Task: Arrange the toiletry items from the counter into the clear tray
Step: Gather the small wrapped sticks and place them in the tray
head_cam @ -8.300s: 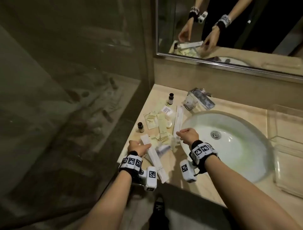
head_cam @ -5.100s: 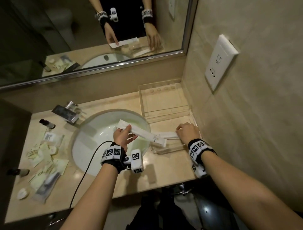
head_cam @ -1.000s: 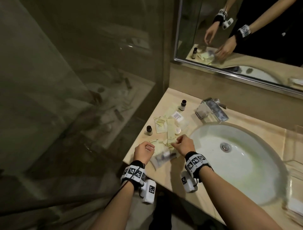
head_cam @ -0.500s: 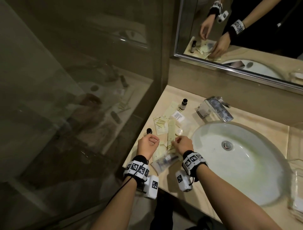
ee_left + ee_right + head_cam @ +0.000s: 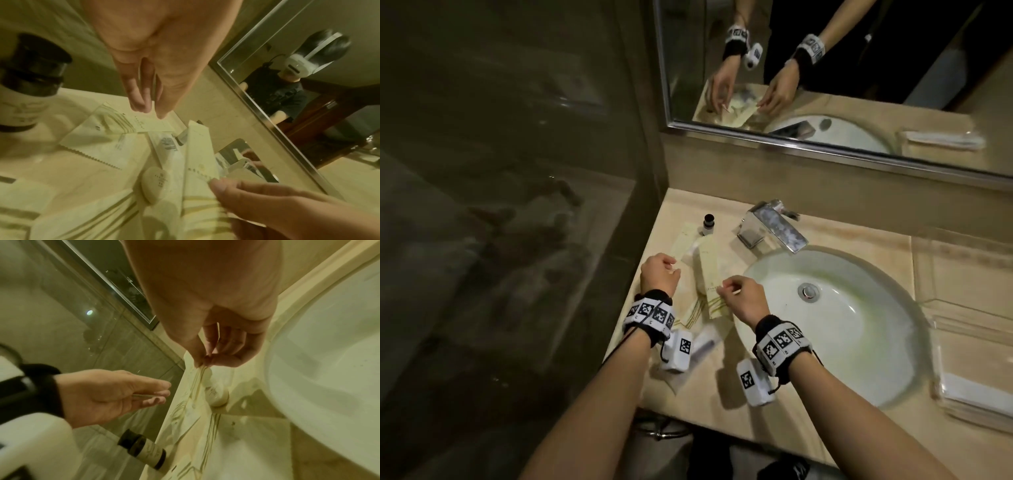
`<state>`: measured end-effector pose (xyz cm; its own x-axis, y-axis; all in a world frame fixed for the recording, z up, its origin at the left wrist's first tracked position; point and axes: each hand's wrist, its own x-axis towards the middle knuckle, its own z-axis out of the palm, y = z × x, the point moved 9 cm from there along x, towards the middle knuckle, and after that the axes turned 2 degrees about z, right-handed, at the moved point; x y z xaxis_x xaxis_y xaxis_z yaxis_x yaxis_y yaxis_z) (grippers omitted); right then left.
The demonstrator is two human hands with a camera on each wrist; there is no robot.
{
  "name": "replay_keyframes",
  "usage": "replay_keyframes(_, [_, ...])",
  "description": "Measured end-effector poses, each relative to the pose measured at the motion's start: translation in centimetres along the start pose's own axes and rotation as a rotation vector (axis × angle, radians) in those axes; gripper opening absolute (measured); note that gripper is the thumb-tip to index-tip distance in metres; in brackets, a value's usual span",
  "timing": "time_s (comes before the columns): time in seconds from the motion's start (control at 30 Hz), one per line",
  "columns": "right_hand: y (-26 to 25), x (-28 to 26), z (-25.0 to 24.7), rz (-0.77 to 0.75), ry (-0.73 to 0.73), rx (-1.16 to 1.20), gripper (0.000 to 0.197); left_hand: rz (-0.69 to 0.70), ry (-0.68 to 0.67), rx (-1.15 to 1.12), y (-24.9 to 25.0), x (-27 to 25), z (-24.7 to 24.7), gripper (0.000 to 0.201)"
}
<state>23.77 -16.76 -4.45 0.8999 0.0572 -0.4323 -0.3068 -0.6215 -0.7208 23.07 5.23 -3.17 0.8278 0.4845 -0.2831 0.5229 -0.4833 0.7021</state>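
Note:
Pale yellow sachets (image 5: 697, 308) lie scattered on the counter left of the sink. My left hand (image 5: 671, 269) pinches the edge of a flat sachet (image 5: 144, 124) between thumb and fingers. My right hand (image 5: 722, 287) pinches the near end of a long pale packet (image 5: 708, 265), which still lies on the pile. A round wrapped soap (image 5: 155, 184) and a white tube (image 5: 166, 146) lie between the hands. One small dark-capped bottle (image 5: 708, 224) stands at the back, another (image 5: 144, 449) near my left hand. The clear tray (image 5: 921, 274) sits far right, holding long white packets (image 5: 977, 394).
The white sink basin (image 5: 859, 342) fills the middle of the counter, with a chrome faucet (image 5: 774, 229) behind it. A glass shower wall (image 5: 517, 240) bounds the counter on the left. A mirror (image 5: 859, 85) hangs above. A clear plastic-wrapped item (image 5: 705, 342) lies by the front edge.
Both hands have reached farther back over the sachet pile. The left hand now pinches a sachet and the right hand the long packet's end. The long white packets from earlier now lie in the tray.

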Motion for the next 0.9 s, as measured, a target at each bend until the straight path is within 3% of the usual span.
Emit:
replay_keyframes(0.13, [0.3, 0.8, -0.3, -0.020, -0.002, 0.009, 0.009, -0.042, -0.006, 0.161, -1.1, 2.2, 1.5, 0.037])
replay_keyframes(0.47, [0.8, 1.8, -0.6, -0.059, -0.039, -0.015, 0.011, -0.155, -0.006, 0.369, -2.1, 4.6, 3.3, 0.044])
replay_keyframes(0.7, [0.4, 1.5, -1.2, -0.087, -0.061, 0.012, 0.012, -0.174, -0.008, 0.279, -1.1, 4.5, 1.8, 0.026])
replay_keyframes(0.9, [-2.7, 0.4, -2.6, -0.169, -0.078, 0.105, 0.009, -0.190, 0.091, 0.054, 1.3, 1.6, -2.9, 0.028])
